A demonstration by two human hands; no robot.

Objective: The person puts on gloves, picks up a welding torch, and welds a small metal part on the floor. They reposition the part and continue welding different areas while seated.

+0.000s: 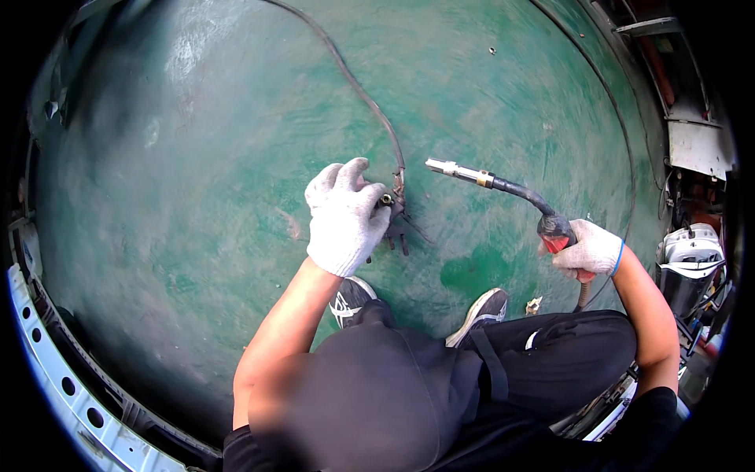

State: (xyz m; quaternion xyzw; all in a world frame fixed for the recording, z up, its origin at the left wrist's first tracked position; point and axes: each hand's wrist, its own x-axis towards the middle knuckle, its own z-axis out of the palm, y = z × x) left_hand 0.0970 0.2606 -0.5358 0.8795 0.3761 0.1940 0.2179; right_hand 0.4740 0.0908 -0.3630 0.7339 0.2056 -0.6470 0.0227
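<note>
My right hand (590, 248), in a white knitted glove, is wrapped round the handle of a MIG welding torch (515, 189). The torch's black bent neck and metal nozzle point left, toward my other hand. My gloved left hand (346, 216) has its thumb and fingers curled together on a small dark metal part with a brass-coloured round end (386, 200). Just beyond it, a dark clamp-like piece (399, 185) sits at the end of a thick black cable (346, 71). Dark prongs show beneath the hand; how they join the part is hidden.
I crouch over a worn green floor (236, 141), a shoe (481, 313) on each side. A pale blue metal panel with round holes (67, 385) curves along the lower left. On the right stand a white bucket-like container (696, 248) and cluttered racks. A thin black cable (605, 86) runs there.
</note>
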